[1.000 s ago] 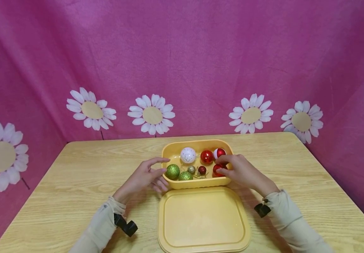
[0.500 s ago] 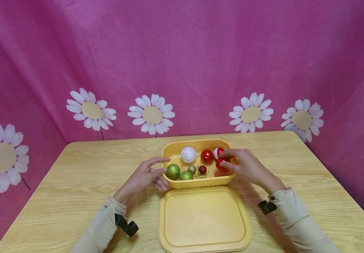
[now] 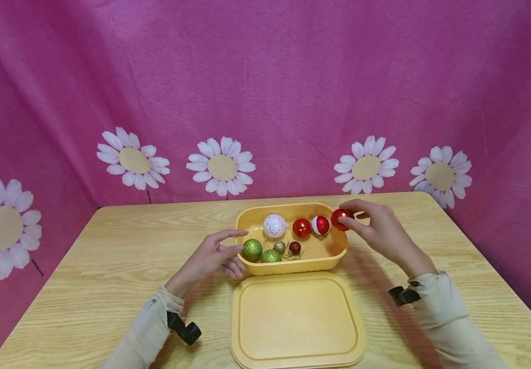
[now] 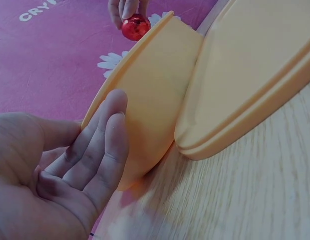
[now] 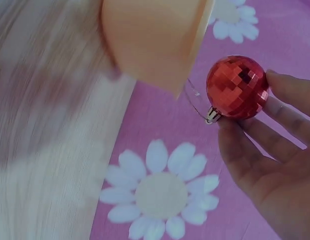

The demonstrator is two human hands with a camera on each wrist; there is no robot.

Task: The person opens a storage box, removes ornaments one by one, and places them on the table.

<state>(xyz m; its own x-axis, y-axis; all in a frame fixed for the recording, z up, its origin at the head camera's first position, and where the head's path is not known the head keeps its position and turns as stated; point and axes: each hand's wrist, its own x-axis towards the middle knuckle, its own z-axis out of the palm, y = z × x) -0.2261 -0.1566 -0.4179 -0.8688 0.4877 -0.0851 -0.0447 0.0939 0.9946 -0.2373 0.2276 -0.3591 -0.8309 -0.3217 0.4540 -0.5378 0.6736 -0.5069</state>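
A red faceted Christmas bauble (image 5: 237,87) with a gold cap and a string loop is pinched between the thumb and fingers of my right hand (image 3: 383,233). It is held up at the right end of a yellow plastic box (image 3: 293,266). My left hand (image 3: 210,256) grips the box's left end, its thumb over the rim and fingers along the outer wall (image 4: 149,80). Inside lie a speckled white bauble (image 3: 274,226), a red one (image 3: 301,228), a red-and-white one (image 3: 321,225), two glittery green ones (image 3: 252,250), a small gold one (image 3: 279,247) and a small dark red one (image 3: 295,248).
A flat yellow lid (image 3: 298,320) lies on the wooden table (image 3: 122,261) right in front of the box. Behind the table hangs a pink cloth (image 3: 265,92) with white flowers. A black wrist camera sits on each sleeve.
My right hand has lifted the red bauble from the box's right side, up and to the right, to rim level. The red-and-white bauble is now uncovered. My left hand stays put.
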